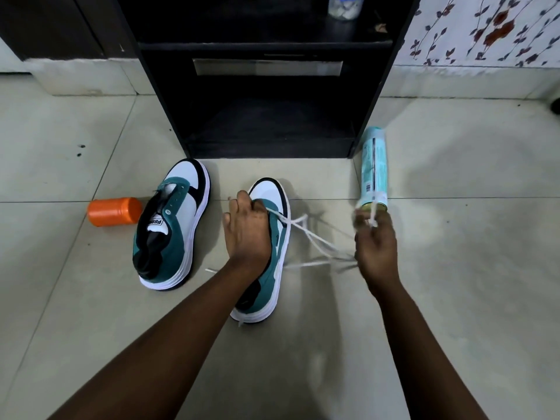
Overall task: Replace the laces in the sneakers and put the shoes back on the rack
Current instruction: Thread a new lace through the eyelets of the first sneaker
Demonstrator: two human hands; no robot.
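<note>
Two bare forearms reach forward over a pale tiled floor (91,298). The left hand (247,228) curls over the laced sneaker (274,259), gripping its top. Out to its right, the right hand (374,241) pinches the white lace (315,241), which runs slack back to that shoe. Beyond the right hand lies a pale spray can (375,165). Left of the left hand stands the unlaced sneaker (172,225), an orange bottle (113,211) touching it. Ahead stands the black rack (266,86), its lowest shelf open.
</note>
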